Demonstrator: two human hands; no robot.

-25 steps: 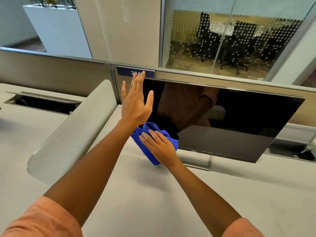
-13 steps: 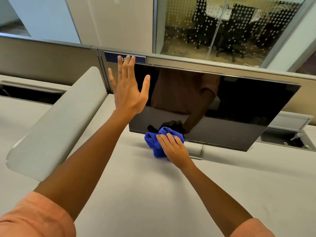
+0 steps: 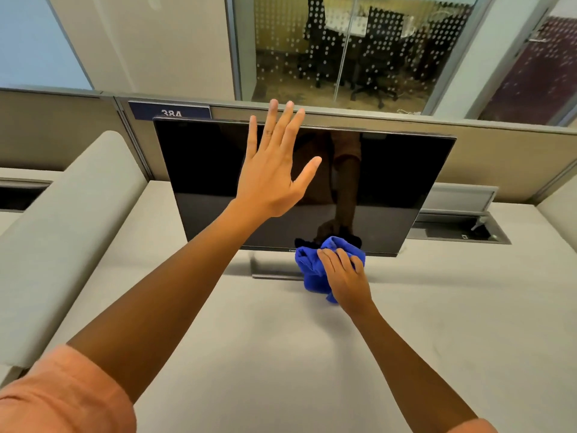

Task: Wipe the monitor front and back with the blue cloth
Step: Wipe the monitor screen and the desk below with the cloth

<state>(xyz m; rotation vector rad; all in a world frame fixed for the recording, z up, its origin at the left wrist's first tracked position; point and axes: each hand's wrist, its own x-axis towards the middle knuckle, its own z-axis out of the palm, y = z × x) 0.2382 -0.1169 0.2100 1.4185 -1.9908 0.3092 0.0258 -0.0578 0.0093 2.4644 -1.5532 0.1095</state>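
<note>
a: where is the work standing?
b: the right hand (image 3: 343,276) is gripping the bunched blue cloth (image 3: 312,270) against the monitor (image 3: 406,189) at its six o'clock edge. the left hand (image 3: 271,170) is spreading wide, fingers straight, towards twelve o'clock.
a: advice?
b: i am recommending light, overlapping strokes while bracing the top. the glossy flat screen is likely smearing easily; the soft cloth is crumpling.

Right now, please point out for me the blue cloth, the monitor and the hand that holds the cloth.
blue cloth (image 3: 309,270): head view, on its bunched left part.
monitor (image 3: 402,182): head view, on the dark screen.
right hand (image 3: 346,278): head view, on its back.
</note>
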